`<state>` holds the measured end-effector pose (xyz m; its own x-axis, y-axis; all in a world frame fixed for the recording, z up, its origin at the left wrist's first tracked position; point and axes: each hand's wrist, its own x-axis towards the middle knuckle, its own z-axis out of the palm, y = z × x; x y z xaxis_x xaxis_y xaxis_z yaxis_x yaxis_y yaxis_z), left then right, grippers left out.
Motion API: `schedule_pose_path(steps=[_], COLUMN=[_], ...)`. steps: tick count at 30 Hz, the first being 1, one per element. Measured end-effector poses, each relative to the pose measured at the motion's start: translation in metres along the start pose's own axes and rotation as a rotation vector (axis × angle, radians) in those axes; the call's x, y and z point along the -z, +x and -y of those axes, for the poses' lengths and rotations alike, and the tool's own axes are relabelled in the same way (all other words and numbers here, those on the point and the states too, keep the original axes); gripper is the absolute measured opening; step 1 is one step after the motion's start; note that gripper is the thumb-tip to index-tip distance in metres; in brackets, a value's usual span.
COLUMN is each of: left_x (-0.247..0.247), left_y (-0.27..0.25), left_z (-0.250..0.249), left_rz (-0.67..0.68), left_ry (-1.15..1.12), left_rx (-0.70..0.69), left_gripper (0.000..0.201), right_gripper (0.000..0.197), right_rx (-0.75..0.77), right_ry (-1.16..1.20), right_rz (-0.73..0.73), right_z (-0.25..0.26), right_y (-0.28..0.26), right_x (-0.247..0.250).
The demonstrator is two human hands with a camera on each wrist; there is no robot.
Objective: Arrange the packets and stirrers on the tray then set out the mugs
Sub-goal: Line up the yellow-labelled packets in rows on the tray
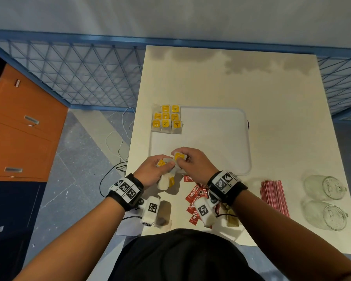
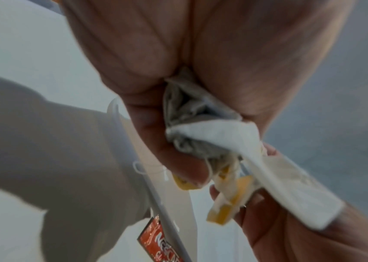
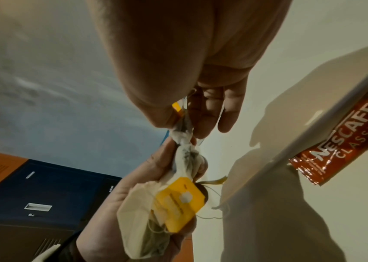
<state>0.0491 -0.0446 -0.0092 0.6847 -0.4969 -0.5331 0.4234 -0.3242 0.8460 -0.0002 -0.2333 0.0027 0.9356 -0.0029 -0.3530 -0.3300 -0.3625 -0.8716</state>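
My left hand [image 1: 153,169] grips a bunch of tea bags [image 1: 166,180] with yellow tags over the near left corner of the white tray [image 1: 215,138]. In the left wrist view the tea bags [image 2: 200,127] sit bunched in the palm. My right hand [image 1: 190,163] pinches one tea bag [image 1: 178,157] at the top of the bunch; the right wrist view shows the tea bag [image 3: 182,140] pulled between both hands. Several tea bags [image 1: 166,120] lie in rows at the tray's far left corner. Red coffee sachets [image 1: 197,197], pink stirrers [image 1: 274,196] and two glass mugs [image 1: 323,187] lie on the table.
The cream table [image 1: 231,82] ends just left of the tray, with cables [image 1: 118,147] on the floor below. Orange and blue drawer cabinets [image 1: 22,126] stand at the left. A blue mesh fence [image 1: 79,74] runs behind the table. One loose tea bag [image 1: 232,220] lies near the front edge.
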Motion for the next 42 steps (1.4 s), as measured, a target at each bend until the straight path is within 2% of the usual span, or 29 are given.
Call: schedule_pose_path(steps=[4,11,15,21,25,32,42], left_x=[0.006,0.018,0.025,0.032,0.038,0.050,0.061], left_y=[0.009,0.023,0.030,0.036,0.036,0.033,0.030], left_z=[0.002,0.001,0.004,0.008,0.009,0.011,0.008], left_rz=[-0.054,-0.219,-0.258,-0.279,-0.310,-0.367,-0.424], left_ry=[-0.007,-0.007,-0.014,-0.030,-0.023,-0.047,-0.090], left_rx=[0.008,-0.010,-0.003,0.029,0.042,0.083,0.119], left_gripper=[0.016,0.008,0.014,0.023,0.011,0.008,0.010], right_gripper=[0.026,0.031,0.048,0.051,0.044,0.017,0.017], right_rx=[0.006,-0.106,-0.122,-0.146,-0.150,-0.175,-0.173], right_ry=[0.005,0.078,0.013,-0.006,-0.035,-0.063,-0.214], right_rz=[-0.046,-0.080,-0.084,-0.049,-0.044,-0.114,-0.113], right_z=[0.001,0.002,-0.005,-0.017,-0.016,-0.007,0.003], right_y=[0.014,0.043,0.056,0.075,0.085,0.104,0.133], right_x=[-0.002,-0.011,-0.018,-0.025,-0.027,-0.037,-0.050])
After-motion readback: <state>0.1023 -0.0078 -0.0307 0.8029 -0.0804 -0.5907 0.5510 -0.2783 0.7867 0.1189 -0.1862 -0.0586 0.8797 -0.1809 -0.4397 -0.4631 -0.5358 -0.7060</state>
